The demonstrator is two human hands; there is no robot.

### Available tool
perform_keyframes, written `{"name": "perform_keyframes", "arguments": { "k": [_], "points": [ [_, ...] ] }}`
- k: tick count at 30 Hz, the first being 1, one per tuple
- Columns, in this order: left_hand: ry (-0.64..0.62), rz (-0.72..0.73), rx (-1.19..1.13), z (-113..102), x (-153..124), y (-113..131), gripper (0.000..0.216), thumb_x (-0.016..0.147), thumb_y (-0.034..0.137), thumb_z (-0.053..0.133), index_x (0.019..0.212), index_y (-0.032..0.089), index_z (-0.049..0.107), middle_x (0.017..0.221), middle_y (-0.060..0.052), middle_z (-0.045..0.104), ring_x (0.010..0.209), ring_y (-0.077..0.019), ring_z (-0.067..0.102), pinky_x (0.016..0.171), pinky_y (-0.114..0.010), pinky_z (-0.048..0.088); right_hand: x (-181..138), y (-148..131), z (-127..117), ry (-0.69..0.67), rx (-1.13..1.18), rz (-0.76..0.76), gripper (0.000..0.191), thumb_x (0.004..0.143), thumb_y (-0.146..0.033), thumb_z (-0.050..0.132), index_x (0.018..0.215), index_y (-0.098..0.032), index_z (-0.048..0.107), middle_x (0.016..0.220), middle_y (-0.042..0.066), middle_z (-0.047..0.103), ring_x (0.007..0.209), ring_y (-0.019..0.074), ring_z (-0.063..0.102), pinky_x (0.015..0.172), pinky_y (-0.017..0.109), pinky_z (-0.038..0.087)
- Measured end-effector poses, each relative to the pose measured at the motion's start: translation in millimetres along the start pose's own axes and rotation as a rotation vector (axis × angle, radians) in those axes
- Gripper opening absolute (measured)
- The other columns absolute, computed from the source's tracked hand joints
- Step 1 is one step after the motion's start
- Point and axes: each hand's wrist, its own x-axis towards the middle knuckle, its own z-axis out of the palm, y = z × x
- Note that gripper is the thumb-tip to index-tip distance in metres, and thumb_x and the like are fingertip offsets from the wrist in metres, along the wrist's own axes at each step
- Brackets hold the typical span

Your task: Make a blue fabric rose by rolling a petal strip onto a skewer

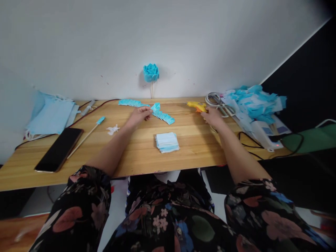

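Over wooden tabletop (141, 150), left hand (140, 114) is pinching folded blue fabric piece (155, 106), right hand (214, 117) grasping yellow plastic glue gun (195, 105); likely pre-gluing, next needing nozzle (186, 103) closer.

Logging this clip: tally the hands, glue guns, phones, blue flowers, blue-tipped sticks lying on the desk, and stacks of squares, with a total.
Hands, left hand and right hand: 2
Yellow glue gun: 1
Phone: 1
Blue flower: 1
Blue-tipped stick: 1
Stack of squares: 1
Total: 7

Flower (151, 72) behind folded pieces (165, 117)
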Motion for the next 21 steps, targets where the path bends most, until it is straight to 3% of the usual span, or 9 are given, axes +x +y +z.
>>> {"name": "perform_keyframes", "arguments": {
  "k": [2,5,8,10,13,18,21],
  "points": [
    [0.006,-0.002,0.003,0.6,-0.6,0.7,0.037,0.065,0.047,0.087,0.077,0.019,0.066,0.06,0.003,0.061,0.053,-0.0086,0.051,0.056,-0.023,0.042,-8.3,1.4,-3.3,0.022,0.268,-0.019,0.03,0.084,-0.023,0.061,0.111,-0.016,0.072,0.09,0.008,0.073,0.068,0.0199,0.064,0.057,0.03,0.052],
    [0.0,-0.006,0.022,0.8,-1.4,1.9,0.036,0.067,0.046,0.086,0.073,0.019,0.064,0.061,0.003,0.061,0.054,-0.0089,0.052,0.057,-0.023,0.043,-32.7,-2.6,-16.1,0.043,0.686,-0.101,0.039,0.076,-0.027,0.07,0.115,-0.025,0.069,0.105,0.005,0.072,0.077,0.0171,0.063,0.054,0.025,0.05],
    [-0.007,-0.001,0.035,0.2,-1.5,2.7,0.033,0.068,0.044,0.086,0.071,0.018,0.065,0.061,0.002,0.062,0.055,-0.009,0.052,0.058,-0.023,0.044,-66.0,-12.5,-31.6,-0.101,0.939,-0.117,0.039,0.072,-0.034,0.08,0.11,-0.029,0.071,0.104,0.001,0.069,0.075,0.0137,0.058,0.055,0.023,0.052],
    [-0.014,0.007,0.035,-0.4,-1.3,2.7,0.032,0.069,0.043,0.085,0.07,0.018,0.065,0.061,0.002,0.062,0.055,-0.0091,0.052,0.058,-0.023,0.044,-84.5,-18.3,-36.2,-0.187,0.964,-0.1,0.036,0.075,-0.042,0.082,0.106,-0.026,0.073,0.093,0.002,0.065,0.072,0.0133,0.055,0.052,0.023,0.052],
    [-0.026,0.007,0.032,-1.0,-1.1,2.3,0.033,0.07,0.043,0.086,0.071,0.018,0.064,0.061,0.002,0.061,0.056,-0.0092,0.053,0.058,-0.023,0.044,-97.6,-21.1,-30.3,-0.213,0.901,-0.08,0.034,0.076,-0.046,0.081,0.098,-0.022,0.074,0.085,0.004,0.065,0.073,0.0167,0.058,0.046,0.024,0.048],
    [-0.018,0.008,0.041,-0.5,-0.6,0.9,0.031,0.07,0.042,0.086,0.073,0.018,0.066,0.062,0.002,0.062,0.056,-0.0097,0.053,0.059,-0.024,0.045,-97.0,-16.4,-10.6,-0.242,0.823,-0.143,0.031,0.074,-0.042,0.082,0.094,-0.021,0.072,0.12,0.012,0.076,0.106,0.0254,0.069,0.053,0.023,0.053],
    [-0.014,0.003,0.058,0.3,0.0,0.6,0.032,0.07,0.042,0.087,0.072,0.018,0.067,0.062,0.001,0.062,0.056,-0.0099,0.053,0.06,-0.024,0.045,-99.8,-15.7,-5.9,-0.303,0.798,-0.171,0.033,0.076,-0.043,0.081,0.102,-0.023,0.073,0.132,0.011,0.074,0.107,0.0249,0.07,0.055,0.023,0.054]
  ]
}}
